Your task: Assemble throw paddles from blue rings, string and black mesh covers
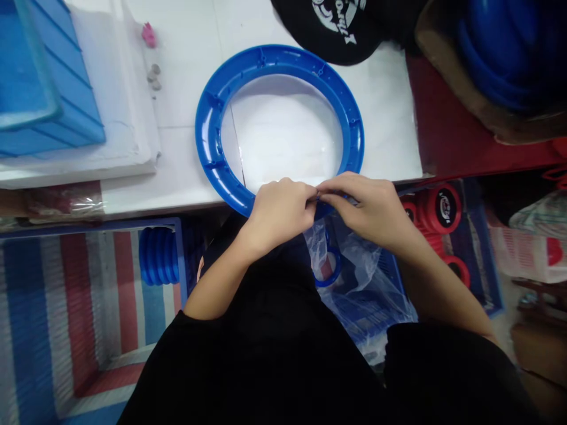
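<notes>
A large blue plastic ring (pixel 206 127) lies on the white table, its ribbed, hollow side facing up and its near part jutting over the table's edge. My left hand (pixel 281 209) is closed above that near part and hides some of the rim. Beside it, my right hand (pixel 367 203) pinches with thumb and forefinger, the fingertips meeting those of my left hand. Whatever small thing sits between the fingertips is too hidden to name.
A light-blue bin (pixel 66 88) stands on the left, near a small pink piece (pixel 149 35). Black printed fabric (pixel 336 29) lies at the back. Below the table are a striped-lined crate (pixel 180 260), blue ribbed parts (pixel 158 255), a clear plastic bag (pixel 363 283) and red round parts (pixel 445 208).
</notes>
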The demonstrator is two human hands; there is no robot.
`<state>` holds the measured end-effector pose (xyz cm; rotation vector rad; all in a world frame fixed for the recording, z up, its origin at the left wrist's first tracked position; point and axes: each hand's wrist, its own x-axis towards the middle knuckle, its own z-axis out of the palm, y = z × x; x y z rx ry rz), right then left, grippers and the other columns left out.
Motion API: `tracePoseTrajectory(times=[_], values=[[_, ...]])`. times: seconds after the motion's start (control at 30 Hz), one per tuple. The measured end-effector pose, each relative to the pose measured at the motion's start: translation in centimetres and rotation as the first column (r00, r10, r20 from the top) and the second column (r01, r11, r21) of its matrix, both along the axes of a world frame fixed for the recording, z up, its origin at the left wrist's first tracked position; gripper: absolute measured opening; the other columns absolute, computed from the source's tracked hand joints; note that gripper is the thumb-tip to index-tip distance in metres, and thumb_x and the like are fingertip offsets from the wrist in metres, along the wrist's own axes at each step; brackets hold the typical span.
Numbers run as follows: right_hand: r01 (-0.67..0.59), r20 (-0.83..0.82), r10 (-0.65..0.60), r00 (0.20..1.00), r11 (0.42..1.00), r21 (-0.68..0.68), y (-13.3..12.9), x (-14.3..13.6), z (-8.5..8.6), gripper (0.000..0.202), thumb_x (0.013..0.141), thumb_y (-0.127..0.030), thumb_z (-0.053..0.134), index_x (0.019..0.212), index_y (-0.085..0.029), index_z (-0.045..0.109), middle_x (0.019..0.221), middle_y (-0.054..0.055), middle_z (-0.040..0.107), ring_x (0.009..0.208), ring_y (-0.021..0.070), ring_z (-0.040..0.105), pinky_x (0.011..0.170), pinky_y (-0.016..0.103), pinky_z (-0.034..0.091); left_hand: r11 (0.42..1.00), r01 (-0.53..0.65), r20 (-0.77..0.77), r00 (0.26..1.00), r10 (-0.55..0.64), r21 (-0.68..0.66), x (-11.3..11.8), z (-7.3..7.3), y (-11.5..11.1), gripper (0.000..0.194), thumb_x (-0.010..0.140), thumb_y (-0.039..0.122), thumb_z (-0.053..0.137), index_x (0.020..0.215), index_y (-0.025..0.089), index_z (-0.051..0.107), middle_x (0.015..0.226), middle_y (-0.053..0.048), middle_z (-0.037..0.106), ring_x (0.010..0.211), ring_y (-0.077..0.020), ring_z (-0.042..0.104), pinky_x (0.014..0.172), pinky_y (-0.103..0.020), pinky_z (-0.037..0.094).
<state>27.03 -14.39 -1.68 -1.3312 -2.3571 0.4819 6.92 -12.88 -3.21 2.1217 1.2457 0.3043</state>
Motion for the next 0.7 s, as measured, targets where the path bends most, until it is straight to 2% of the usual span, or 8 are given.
tracePoseTrajectory(times=[0.17, 0.33, 0.5, 0.7], values=[[-0.151, 0.123, 0.143, 0.982, 0.987, 0.061, 0.4, 0.7, 0.4, 0.026, 0.102, -0.011, 0.055, 0.116, -0.024, 0.073, 0.110, 0.010, 0.076, 0.102, 0.0270, 0.071, 0.088, 0.045, 0.062, 1.000, 0.006, 0.035, 0.999, -0.006, 0.003, -0.1, 0.0, 0.2, 0.032, 0.100, 0.027, 0.053, 0.095, 0.022, 0.084, 0.090, -0.010, 0.081, 0.079, -0.0243, 0.073, 0.069, -0.035, 0.048], [-0.210, 0.151, 0.196, 0.969, 0.974, 0.087, 0.2, 0.9, 0.8, 0.015, 0.103, -0.018, 0.061, 0.109, -0.022, 0.074, 0.107, 0.012, 0.074, 0.101, 0.0274, 0.070, 0.085, 0.043, 0.062, 1.000, 0.016, 0.037, 0.999, -0.017, 0.014, -0.2, -0.2, 0.2, 0.031, 0.098, 0.026, 0.054, 0.095, 0.022, 0.084, 0.091, -0.010, 0.082, 0.079, -0.0238, 0.073, 0.069, -0.035, 0.048], [-0.225, 0.147, 0.223, 0.964, 0.974, -0.005, 0.8, 0.4, 1.0, 0.021, 0.100, -0.014, 0.057, 0.106, -0.020, 0.075, 0.104, 0.011, 0.074, 0.099, 0.0274, 0.068, 0.086, 0.044, 0.058, 1.000, 0.006, 0.034, 0.999, -0.007, 0.018, -0.1, -0.2, 0.2, 0.029, 0.097, 0.028, 0.057, 0.097, 0.022, 0.085, 0.091, -0.010, 0.082, 0.080, -0.0247, 0.074, 0.071, -0.035, 0.050], [-0.290, 0.147, 0.306, 0.940, 0.949, -0.122, 2.8, 0.6, 1.7, 0.021, 0.100, -0.016, 0.056, 0.101, -0.021, 0.076, 0.102, 0.008, 0.075, 0.096, 0.0247, 0.068, 0.084, 0.039, 0.055, 1.000, -0.026, 0.030, 0.999, 0.025, 0.004, 0.0, -0.1, 0.1, 0.027, 0.096, 0.033, 0.060, 0.098, 0.023, 0.085, 0.088, -0.009, 0.081, 0.080, -0.0257, 0.073, 0.073, -0.037, 0.051]])
